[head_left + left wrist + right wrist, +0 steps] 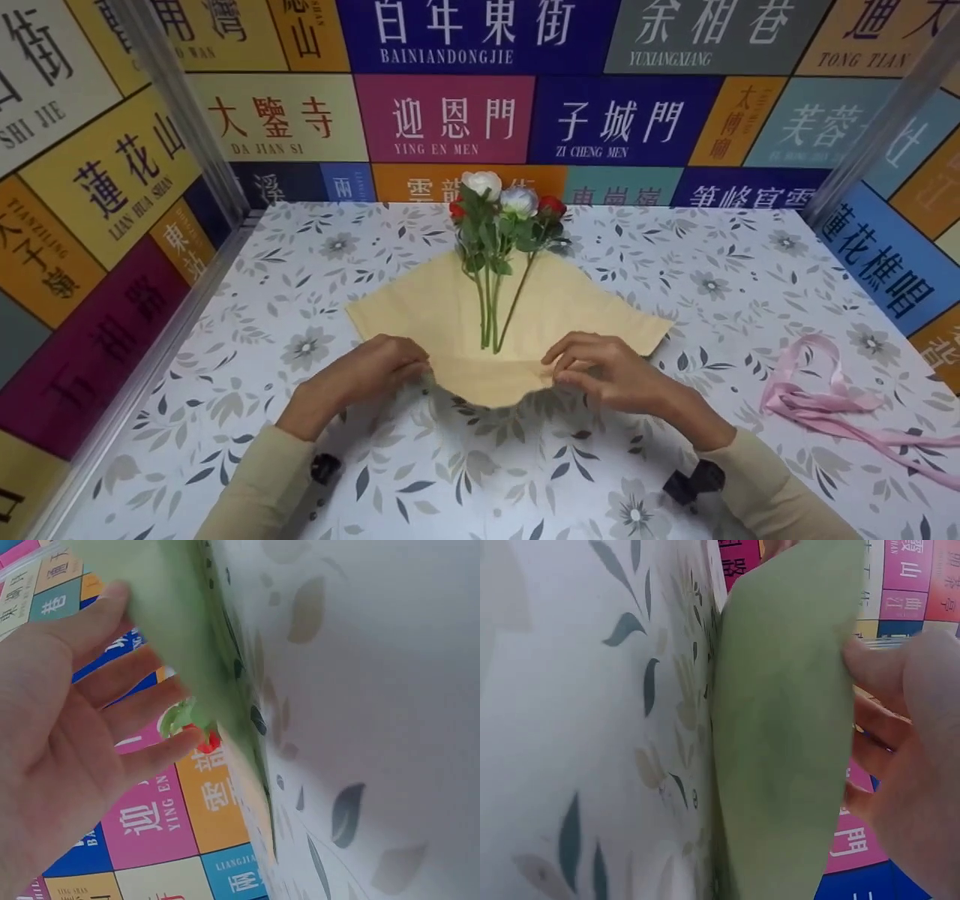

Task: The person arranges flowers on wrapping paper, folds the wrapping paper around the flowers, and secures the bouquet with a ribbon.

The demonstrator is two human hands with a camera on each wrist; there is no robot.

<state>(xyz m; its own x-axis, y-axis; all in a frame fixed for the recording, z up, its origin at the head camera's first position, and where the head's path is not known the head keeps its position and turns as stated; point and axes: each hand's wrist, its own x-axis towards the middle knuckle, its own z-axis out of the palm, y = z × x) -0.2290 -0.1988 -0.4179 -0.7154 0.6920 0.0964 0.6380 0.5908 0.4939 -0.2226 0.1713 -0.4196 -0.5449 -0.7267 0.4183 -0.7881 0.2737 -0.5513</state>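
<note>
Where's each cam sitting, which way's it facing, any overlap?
Head: on the head, facing forward and down at paper, flowers and wall; left grip, right grip and sleeves show.
Left wrist: on that wrist, facing the paper's edge, table at image right; left grip shows.
Right wrist: on that wrist, facing the paper, table at image left; right grip shows.
Shared: red flower in head and left wrist views.

Indoor booth: street-name walls (pixel 450 120), floral tabletop (pixel 712 352).

The surface (pixel 420 480) is white, printed with grey leaves and blossoms. A fan-shaped tan sheet (pixel 529 330) lies on it; right of the sheet, a pink ribbon (pixel 796 402).
</note>
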